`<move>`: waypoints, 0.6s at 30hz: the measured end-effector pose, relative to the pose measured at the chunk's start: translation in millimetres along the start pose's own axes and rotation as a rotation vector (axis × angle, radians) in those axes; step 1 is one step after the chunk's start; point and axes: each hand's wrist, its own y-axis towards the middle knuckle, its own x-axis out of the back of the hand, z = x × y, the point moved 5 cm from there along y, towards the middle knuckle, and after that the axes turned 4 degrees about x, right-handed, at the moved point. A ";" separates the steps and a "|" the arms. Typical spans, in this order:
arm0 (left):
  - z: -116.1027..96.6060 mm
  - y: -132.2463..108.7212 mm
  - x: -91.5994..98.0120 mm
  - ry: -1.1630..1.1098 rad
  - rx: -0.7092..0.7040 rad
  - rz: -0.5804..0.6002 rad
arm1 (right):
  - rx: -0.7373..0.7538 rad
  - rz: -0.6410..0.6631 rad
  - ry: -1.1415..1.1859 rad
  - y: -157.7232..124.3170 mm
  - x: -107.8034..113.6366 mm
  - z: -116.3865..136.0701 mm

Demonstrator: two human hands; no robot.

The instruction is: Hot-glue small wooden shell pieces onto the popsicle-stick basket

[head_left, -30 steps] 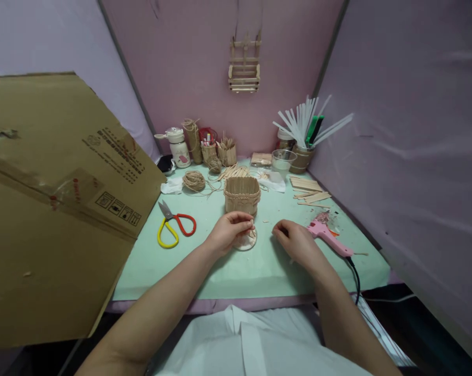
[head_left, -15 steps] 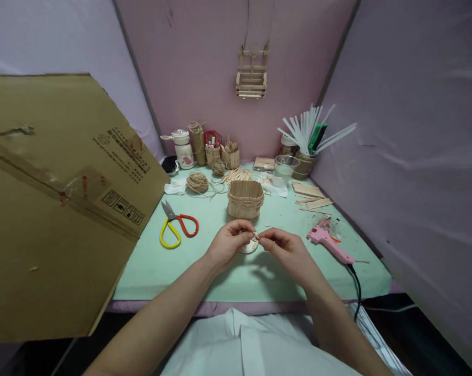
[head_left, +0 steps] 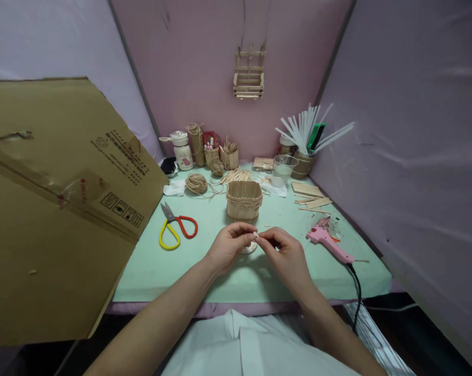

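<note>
Small pale piece (head_left: 255,234), one, taken as the centre of our dial, held up at the fingertips over the near half of the tabletop (head_left: 161,284), its exact shape too small for us to make out; left hand (head_left: 228,246), at 9 o'clock, thumb and fingers pinched on the piece; right hand (head_left: 285,256), at 4 o'clock, fingers likewise pinched on it, the two sets of fingertips meeting; pale round disc (head_left: 248,250), at 7 o'clock, partly hidden from us by the left hand; woven-rimmed basket (head_left: 244,203), at 12 o'clock, upright, just beyond the hands; scissors (head_left: 176,219), red and yellow handles, blades spread, between 9 and 10; pink glue gun (head_left: 332,244), at 3 o'clock, lying on its side, black cord attached; flat wooden sticks (head_left: 308,189), at 2 o'clock, loosely stacked; twine ball (head_left: 196,183), between 10 and 11, loose strands beside it; white bottle (head_left: 184,156), farther along that line; clear plastic cup (head_left: 285,168), near 1 o'clock; at 9, beyond the scissors, we enter a large cardboard sheet (head_left: 63,250), printed and taped
</note>
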 end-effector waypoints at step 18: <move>1.2 1.9 1.5 -0.030 0.021 0.034 | 0.185 -0.057 -0.065 0.8 7.6 13.5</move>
